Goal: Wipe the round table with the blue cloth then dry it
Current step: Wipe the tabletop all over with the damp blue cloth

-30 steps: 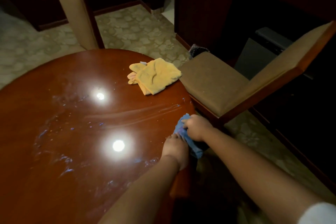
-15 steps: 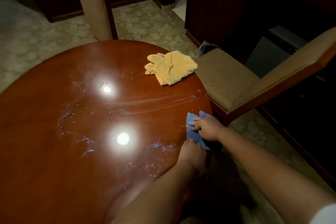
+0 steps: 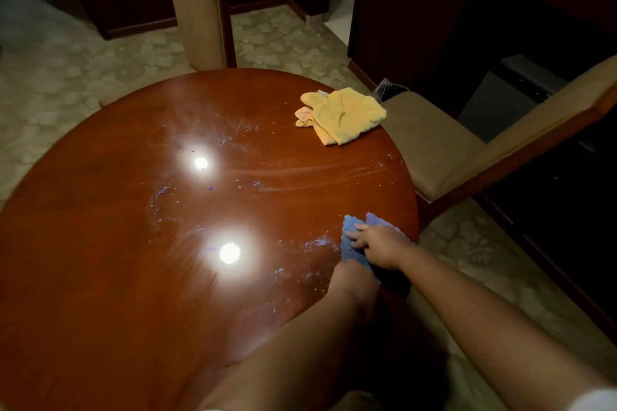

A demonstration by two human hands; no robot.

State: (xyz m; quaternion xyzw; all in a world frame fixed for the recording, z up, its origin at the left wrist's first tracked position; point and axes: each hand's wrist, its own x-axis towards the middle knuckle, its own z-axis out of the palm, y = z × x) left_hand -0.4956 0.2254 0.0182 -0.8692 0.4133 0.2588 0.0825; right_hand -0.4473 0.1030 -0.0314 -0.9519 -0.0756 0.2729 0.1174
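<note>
**Both hands on the blue cloth at the table's near right edge**

No container is plainly visible; a dark, shiny thing [image 3: 390, 92] sits behind the right chair's seat, too dim for me to name.

I count one round table [image 3: 117, 260], two cloths, two chairs and two lamp reflections [image 3: 229, 253] on the polished wood. The blue cloth [image 3: 350, 243] lies bunched at the near right edge of the table top. My right hand [image 3: 379, 245] lies on top of it, fingers spread and bent down onto the fabric, pressing it to the wood. My left hand [image 3: 352, 280] is just nearer than the cloth at the table's rim, touching its near end; its fingers are hidden under the cloth and wrist, so I cannot tell whether they are gripping it. The yellow cloth [image 3: 344, 115] sits crumpled at the far right edge, well apart from my hands, just beside the right chair [image 3: 444, 150]. The other chair [image 3: 197, 7] stands at the far side, its back towards me.

Wet streaks run across the table's right half, and bluish-white flecks and smears dot the middle and the wood just left of the blue cloth.

Against a second ago, the cloth and both hands are further in over the table rather than hanging off its edge, and my right fingers have spread out flatter on the cloth. The yellow cloth has not moved
</note>
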